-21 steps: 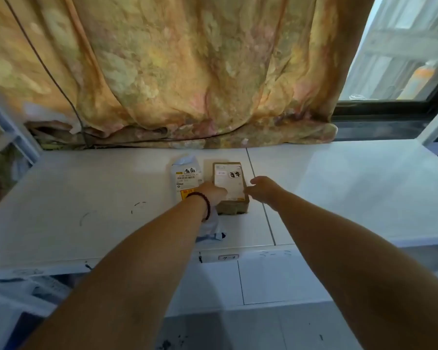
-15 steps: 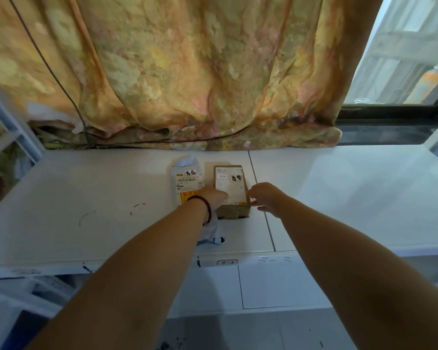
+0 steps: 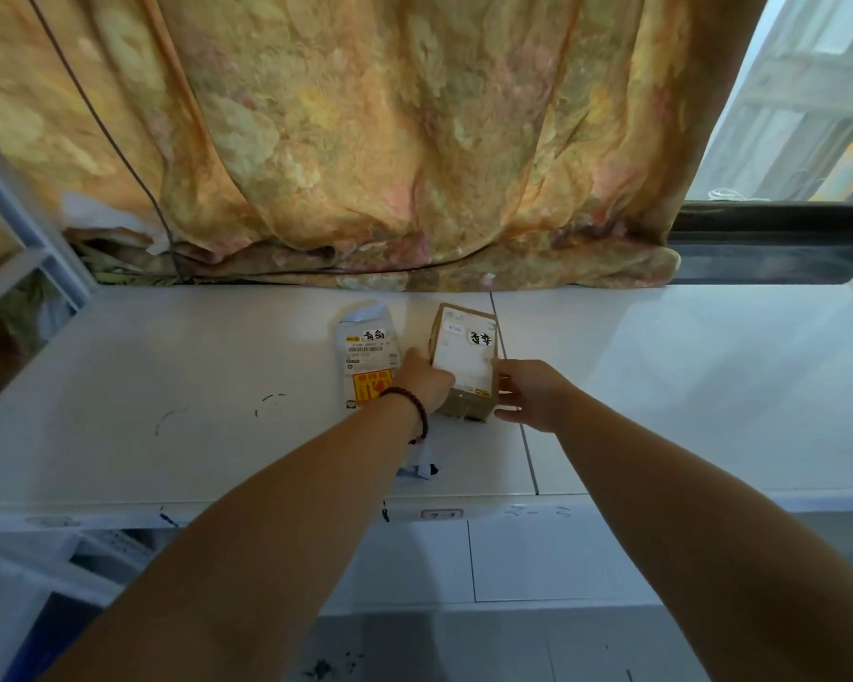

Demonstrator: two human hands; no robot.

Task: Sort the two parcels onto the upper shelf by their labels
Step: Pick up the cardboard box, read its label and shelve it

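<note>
A small brown cardboard box [image 3: 465,359] with a white handwritten label sits on the white upper shelf [image 3: 193,396], near the seam between two panels. My left hand [image 3: 427,381], with a bead bracelet on the wrist, grips the box's left side. My right hand [image 3: 530,391] touches its right near corner with fingers spread. Just left of the box lies a flat white mailer bag [image 3: 368,359] with a printed label and an orange sticker; my left wrist covers its near end.
A yellow flowered curtain [image 3: 390,140] hangs down onto the back of the shelf, with a thin dark cable [image 3: 119,145] across it. A window [image 3: 803,115] is at the right. Small label tags [image 3: 442,514] mark the shelf's front edge. A metal shelf post [image 3: 25,228] stands left.
My left hand has closed round the box's left side and my right hand has come up against its right corner. The box looks slightly turned and raised at its near end.
</note>
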